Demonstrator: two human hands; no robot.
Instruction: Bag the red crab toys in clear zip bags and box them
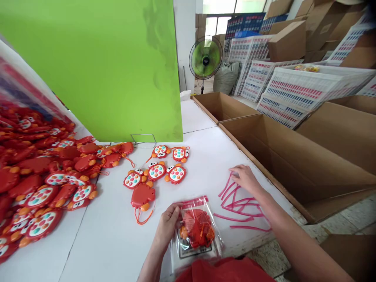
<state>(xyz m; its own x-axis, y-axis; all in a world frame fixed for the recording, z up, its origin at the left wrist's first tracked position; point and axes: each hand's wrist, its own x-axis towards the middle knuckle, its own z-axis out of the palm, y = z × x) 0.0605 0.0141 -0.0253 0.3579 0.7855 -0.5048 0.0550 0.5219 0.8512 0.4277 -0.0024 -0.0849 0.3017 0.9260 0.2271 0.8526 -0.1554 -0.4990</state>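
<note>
My left hand (pixel 168 226) grips the left edge of a clear plastic bag (pixel 196 231) with a red crab toy inside, near the table's front edge. My right hand (pixel 245 177) rests with fingers curled on a scatter of pink strips (pixel 237 203) to the right of the bag; whether it pinches one I cannot make out. Several loose crab toys (pixel 157 170) lie in front of the bag, one face down (pixel 143 196).
A big heap of red crab toys (pixel 38 172) covers the table's left. A green board (pixel 100 66) stands upright behind. Open cardboard boxes (pixel 293 156) line the right edge. Stacked white crates (pixel 296 92), cartons and a green fan (pixel 205 58) stand farther back.
</note>
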